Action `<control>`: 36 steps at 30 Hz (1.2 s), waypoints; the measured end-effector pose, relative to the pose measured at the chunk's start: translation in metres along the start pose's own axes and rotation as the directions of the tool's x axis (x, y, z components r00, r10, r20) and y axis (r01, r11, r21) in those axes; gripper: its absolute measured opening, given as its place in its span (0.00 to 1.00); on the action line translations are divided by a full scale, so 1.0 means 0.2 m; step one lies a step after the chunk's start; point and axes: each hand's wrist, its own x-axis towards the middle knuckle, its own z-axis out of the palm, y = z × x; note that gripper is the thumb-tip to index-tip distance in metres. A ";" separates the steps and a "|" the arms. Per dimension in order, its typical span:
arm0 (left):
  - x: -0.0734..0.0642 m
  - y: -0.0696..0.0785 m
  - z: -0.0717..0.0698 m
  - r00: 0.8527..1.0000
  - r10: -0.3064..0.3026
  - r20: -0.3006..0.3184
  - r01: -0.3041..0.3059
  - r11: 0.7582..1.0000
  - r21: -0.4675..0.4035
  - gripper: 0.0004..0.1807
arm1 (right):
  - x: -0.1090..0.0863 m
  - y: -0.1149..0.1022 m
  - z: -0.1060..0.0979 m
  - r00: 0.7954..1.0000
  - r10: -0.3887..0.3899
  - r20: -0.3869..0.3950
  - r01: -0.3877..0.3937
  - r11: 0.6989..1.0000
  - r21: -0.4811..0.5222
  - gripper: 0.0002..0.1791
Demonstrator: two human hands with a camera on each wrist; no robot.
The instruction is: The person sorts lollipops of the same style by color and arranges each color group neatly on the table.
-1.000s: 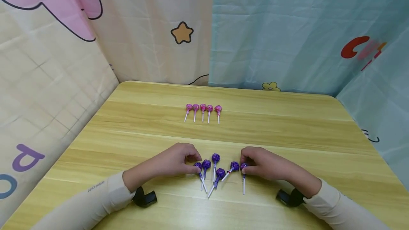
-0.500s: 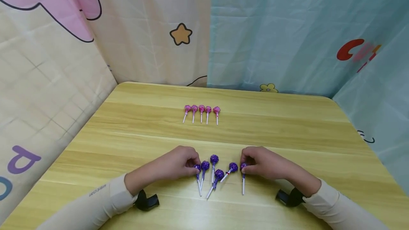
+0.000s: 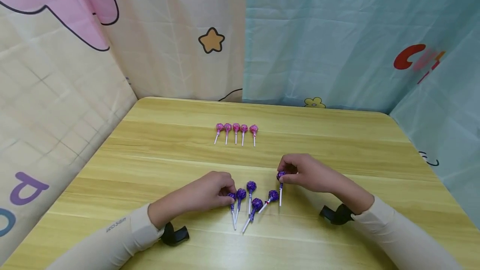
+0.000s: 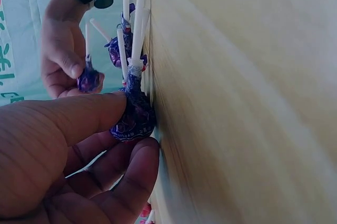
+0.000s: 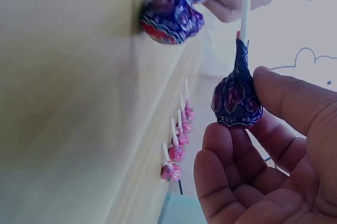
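Observation:
My right hand [image 3: 309, 173] pinches a purple-wrapped lollipop [image 5: 237, 100] by its head between thumb and fingers. Its white stick points toward my body in the head view, and the right wrist view shows it held off the table. Lower and to the left, my left hand [image 3: 210, 191] pinches the head of another purple lollipop [image 4: 134, 116], which lies at the left end of the purple group. Between the hands rest several more purple lollipops, among them one at the front [image 3: 256, 204] with a slanted stick and one nearest the right hand [image 3: 273, 196].
Farther back on the wooden table [image 3: 337, 145], several pink lollipops [image 3: 236, 127] lie in a row, sticks toward me. Printed curtains [image 3: 180, 32] hang behind the table and along its sides. A black wrist device [image 3: 174, 234] sits at each cuff.
My right hand has lifted its purple lollipop and moved it forward and slightly left. Earlier, my left hand closed on the leftmost purple lollipop and straightened its stick; it now stays there.

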 end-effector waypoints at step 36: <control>0.00 -0.01 0.00 1.000 0.010 0.006 -0.010 1.000 -0.013 0.02 | 0.62 -0.07 0.05 0.993 -0.119 -0.016 0.117 0.990 -0.073 0.05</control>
